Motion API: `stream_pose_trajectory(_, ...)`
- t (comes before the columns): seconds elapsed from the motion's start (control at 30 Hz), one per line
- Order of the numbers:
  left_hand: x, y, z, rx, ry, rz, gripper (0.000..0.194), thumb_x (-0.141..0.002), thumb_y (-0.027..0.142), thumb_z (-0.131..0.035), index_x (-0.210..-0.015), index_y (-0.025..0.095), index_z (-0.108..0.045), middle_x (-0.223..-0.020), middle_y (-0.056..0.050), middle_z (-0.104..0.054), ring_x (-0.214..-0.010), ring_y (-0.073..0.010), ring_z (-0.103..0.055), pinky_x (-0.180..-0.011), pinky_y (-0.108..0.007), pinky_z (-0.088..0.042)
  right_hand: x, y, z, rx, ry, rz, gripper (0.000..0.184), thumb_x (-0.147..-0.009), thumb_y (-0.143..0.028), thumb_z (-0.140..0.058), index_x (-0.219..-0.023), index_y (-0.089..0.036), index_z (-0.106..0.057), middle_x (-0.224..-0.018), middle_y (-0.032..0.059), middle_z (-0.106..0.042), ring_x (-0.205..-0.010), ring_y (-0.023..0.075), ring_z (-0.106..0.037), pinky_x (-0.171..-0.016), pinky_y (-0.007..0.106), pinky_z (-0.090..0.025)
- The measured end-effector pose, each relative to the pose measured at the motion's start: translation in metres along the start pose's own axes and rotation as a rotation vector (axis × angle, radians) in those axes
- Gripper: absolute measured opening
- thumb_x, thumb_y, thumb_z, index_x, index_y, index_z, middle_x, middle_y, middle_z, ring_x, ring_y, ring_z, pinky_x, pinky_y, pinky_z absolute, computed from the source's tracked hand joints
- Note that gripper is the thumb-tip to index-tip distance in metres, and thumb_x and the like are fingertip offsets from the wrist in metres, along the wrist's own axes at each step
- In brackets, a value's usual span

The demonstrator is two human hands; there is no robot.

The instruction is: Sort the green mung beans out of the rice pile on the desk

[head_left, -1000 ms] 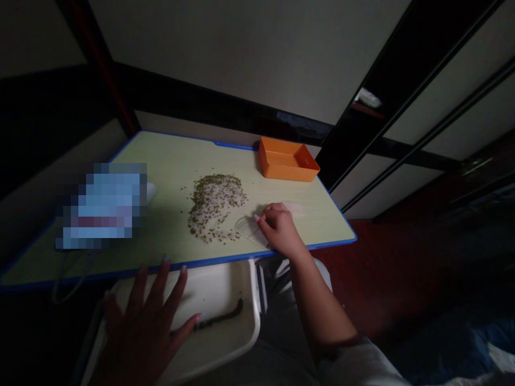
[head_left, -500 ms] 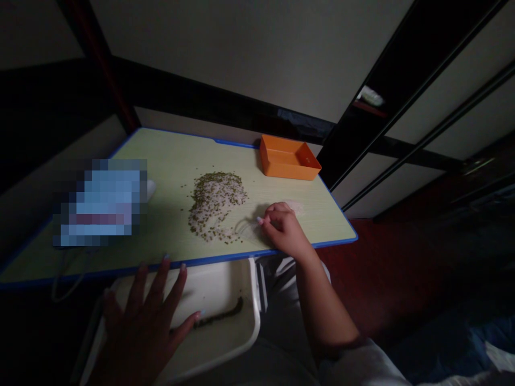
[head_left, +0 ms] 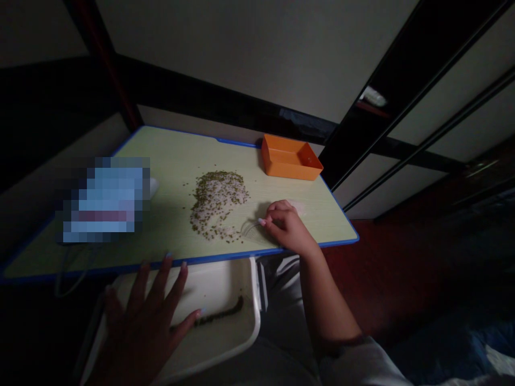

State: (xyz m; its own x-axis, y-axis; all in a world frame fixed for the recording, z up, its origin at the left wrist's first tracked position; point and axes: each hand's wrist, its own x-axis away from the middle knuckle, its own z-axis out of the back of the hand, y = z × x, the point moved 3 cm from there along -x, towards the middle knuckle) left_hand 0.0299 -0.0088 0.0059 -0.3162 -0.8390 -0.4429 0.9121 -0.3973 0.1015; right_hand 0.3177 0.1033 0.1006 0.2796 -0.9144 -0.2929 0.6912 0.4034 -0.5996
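Observation:
A mixed pile of small green beans and white grains (head_left: 219, 203) is spread over the middle of the pale table (head_left: 173, 155). At the pile's right, my right hand (head_left: 285, 225) is closed in a pinch on a see-through thing with a thin curved rim (head_left: 251, 228); its exact kind is unclear. A thin patch of whitish grains (head_left: 298, 207) lies just beyond that hand. My left hand (head_left: 147, 305) is spread, fingers apart, over a white plastic bin (head_left: 225, 348) below the table edge. Dark green beans (head_left: 219, 315) lie in a line inside the bin.
An orange open box (head_left: 293, 166) stands at the table's back right. At the left is a blurred-out device (head_left: 108, 198) with a cable (head_left: 60, 276). Blue trim edges the table, and cabinet panels (head_left: 241, 48) rise behind it.
The view has shifted very slightly. My right hand and the rimmed thing stay almost in place at the right of the pile, and my left hand is still spread over the bin.

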Motion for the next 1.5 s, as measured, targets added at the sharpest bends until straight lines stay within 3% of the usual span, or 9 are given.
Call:
stream_pose_trajectory(0.4,0.0,0.0,0.0,0.001,0.025,-0.007,0.094,-0.088,0.033,-0.063,-0.161,0.031,-0.003,-0.173,-0.007,-0.005,-0.161,-0.0341,0.0,-0.127,-0.074,0.004,0.0,0.001,-0.003,0.0,0.017,-0.027,0.026,-0.094,-0.023,-0.066,-0.068,-0.02,-0.06,-0.09,0.005,-0.064,-0.096,0.0223,-0.056,-0.092,0.041,-0.039)
stream_pose_trajectory(0.8,0.0,-0.001,-0.001,0.041,-0.04,0.05,0.096,-0.088,0.036,-0.061,-0.159,0.04,0.004,-0.173,-0.007,-0.004,-0.159,-0.0422,-0.007,-0.123,-0.083,-0.002,0.001,-0.001,-0.005,-0.019,-0.013,-0.02,0.025,-0.093,-0.024,-0.067,-0.07,-0.02,-0.06,-0.093,0.0043,-0.065,-0.1,0.0222,-0.055,-0.094,0.041,-0.036)
stream_pose_trajectory(1.5,0.001,-0.001,-0.001,0.031,-0.024,0.019,0.096,-0.088,0.034,-0.064,-0.16,0.034,-0.001,-0.173,-0.009,-0.005,-0.159,-0.0403,-0.003,-0.124,-0.081,0.001,-0.003,-0.006,-0.011,-0.034,-0.081,0.007,0.029,-0.094,-0.026,-0.065,-0.067,-0.021,-0.056,-0.093,0.0038,-0.063,-0.1,0.0218,-0.055,-0.092,0.039,-0.035)
